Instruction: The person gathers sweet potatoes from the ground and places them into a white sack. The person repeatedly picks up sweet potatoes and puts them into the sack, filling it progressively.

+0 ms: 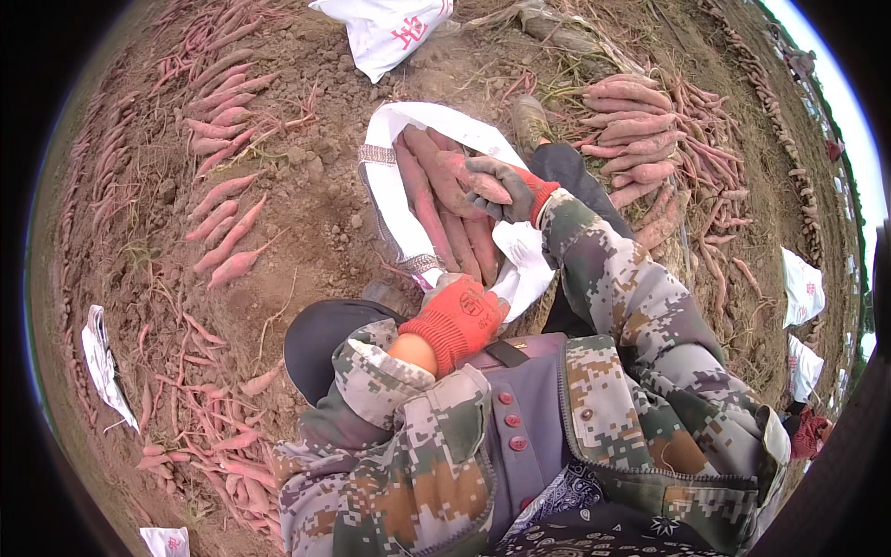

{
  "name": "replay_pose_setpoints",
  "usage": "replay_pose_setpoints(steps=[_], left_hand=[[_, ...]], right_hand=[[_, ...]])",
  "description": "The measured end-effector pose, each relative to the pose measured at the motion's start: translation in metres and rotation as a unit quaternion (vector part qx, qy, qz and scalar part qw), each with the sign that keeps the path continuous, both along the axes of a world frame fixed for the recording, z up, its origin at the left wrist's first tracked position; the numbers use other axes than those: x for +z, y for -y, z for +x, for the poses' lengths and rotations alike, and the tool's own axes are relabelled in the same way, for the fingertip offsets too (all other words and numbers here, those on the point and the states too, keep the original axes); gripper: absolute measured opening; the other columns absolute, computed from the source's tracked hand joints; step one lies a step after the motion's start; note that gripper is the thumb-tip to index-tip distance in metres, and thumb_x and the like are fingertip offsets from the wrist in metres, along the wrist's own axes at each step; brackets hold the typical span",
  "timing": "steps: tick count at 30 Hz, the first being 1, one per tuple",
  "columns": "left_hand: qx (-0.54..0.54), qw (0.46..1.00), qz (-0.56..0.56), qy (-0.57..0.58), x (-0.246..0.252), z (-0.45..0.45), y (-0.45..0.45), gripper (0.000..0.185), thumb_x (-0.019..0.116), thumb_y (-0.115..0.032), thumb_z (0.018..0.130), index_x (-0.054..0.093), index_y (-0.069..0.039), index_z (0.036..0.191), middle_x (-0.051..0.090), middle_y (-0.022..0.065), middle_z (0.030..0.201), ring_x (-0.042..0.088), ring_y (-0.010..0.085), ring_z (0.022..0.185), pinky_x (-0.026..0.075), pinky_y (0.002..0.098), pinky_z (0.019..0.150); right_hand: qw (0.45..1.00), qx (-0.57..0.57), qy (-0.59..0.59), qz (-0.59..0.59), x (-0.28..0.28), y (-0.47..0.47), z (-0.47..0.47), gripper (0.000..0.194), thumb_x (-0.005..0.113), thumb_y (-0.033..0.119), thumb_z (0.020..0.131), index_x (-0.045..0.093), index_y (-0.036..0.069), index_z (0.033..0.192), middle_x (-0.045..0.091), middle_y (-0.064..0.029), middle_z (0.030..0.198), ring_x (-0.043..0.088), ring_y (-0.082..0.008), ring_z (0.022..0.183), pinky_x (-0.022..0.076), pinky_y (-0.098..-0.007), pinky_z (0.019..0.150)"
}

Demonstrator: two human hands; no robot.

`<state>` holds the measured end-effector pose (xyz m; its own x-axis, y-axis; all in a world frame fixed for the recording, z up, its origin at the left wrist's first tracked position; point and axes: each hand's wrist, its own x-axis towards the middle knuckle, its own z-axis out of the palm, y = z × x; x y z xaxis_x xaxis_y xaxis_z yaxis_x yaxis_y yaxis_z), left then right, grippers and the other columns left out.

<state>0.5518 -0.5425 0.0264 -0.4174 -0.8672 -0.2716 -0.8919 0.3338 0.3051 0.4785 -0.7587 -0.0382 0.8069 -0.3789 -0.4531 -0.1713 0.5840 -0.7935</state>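
Observation:
A white woven sack (390,202) stands with its mouth open on the soil between my legs. Several large sweet potatoes (424,202) lie lengthwise inside it. My right hand (505,188), in a grey-palmed red work glove, grips a sweet potato (489,186) over the sack's mouth, above the others. My left hand (465,313), in a red glove bearing print, is closed at the sack's near rim; its fingertips are partly hidden.
Sweet potatoes lie in rows to the left (226,230) and in a heap on the right (637,132). Another white sack (393,35) lies ahead. More white sacks (802,289) stand at the right. Thin roots (216,418) litter the lower left soil. A dark shoe (530,118) shows beside the sack.

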Motion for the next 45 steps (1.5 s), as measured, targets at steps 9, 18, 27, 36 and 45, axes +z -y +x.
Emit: replay_pose_setpoints(steps=[9,18,27,36,45], left_hand=[[-0.003,0.988,0.149,-0.044,0.025,0.005,0.019,0.033,0.049,-0.023,0.087,0.055,-0.008,0.116,0.063,0.0106,0.099,0.061,0.0275,0.093,0.048,0.0404,0.076],[-0.017,0.983,0.114,-0.144,-0.042,0.016,0.005,0.037,0.05,-0.022,0.087,0.052,-0.009,0.122,0.062,0.0104,0.101,0.06,0.0284,0.093,0.048,0.04,0.077],[-0.022,0.976,0.1,-0.191,-0.082,0.026,-0.003,0.043,0.05,-0.021,0.086,0.048,-0.01,0.128,0.061,0.0103,0.103,0.06,0.0293,0.093,0.048,0.0396,0.078],[0.015,0.986,0.148,-0.075,-0.024,0.003,0.023,0.045,0.058,-0.022,0.082,0.053,-0.015,0.126,0.062,0.0081,0.101,0.06,0.0289,0.092,0.048,0.0394,0.08],[-0.015,0.998,0.033,-0.054,-0.007,-0.02,0.041,0.037,0.063,-0.024,0.08,0.06,-0.013,0.115,0.065,0.0091,0.093,0.062,0.0292,0.087,0.048,0.0419,0.077]], right_hand=[[0.785,0.033,-0.356,-0.506,-0.071,0.047,0.03,0.07,0.062,0.029,0.078,0.038,0.008,0.14,0.041,-0.0217,0.138,0.044,-0.0362,0.125,0.0382,-0.0399,0.102],[0.69,-0.056,-0.345,-0.634,-0.082,0.033,0.042,0.051,0.047,0.042,0.09,0.052,0.011,0.129,0.05,-0.0182,0.131,0.052,-0.0368,0.115,0.0419,-0.0449,0.096],[0.645,0.119,-0.291,-0.697,-0.037,0.043,0.047,0.043,0.041,0.031,0.093,0.055,0.002,0.12,0.058,-0.0247,0.113,0.056,-0.0371,0.107,0.0429,-0.0461,0.09],[0.632,0.132,-0.253,-0.72,-0.055,0.049,0.024,0.042,0.036,0.03,0.094,0.055,0.003,0.119,0.06,-0.0211,0.114,0.057,-0.035,0.107,0.0431,-0.0447,0.093],[0.819,0.314,-0.183,-0.445,-0.007,0.087,-0.02,0.041,0.058,0.027,0.081,0.063,0.01,0.118,0.067,-0.0141,0.093,0.064,-0.0249,0.084,0.0504,-0.0377,0.076]])
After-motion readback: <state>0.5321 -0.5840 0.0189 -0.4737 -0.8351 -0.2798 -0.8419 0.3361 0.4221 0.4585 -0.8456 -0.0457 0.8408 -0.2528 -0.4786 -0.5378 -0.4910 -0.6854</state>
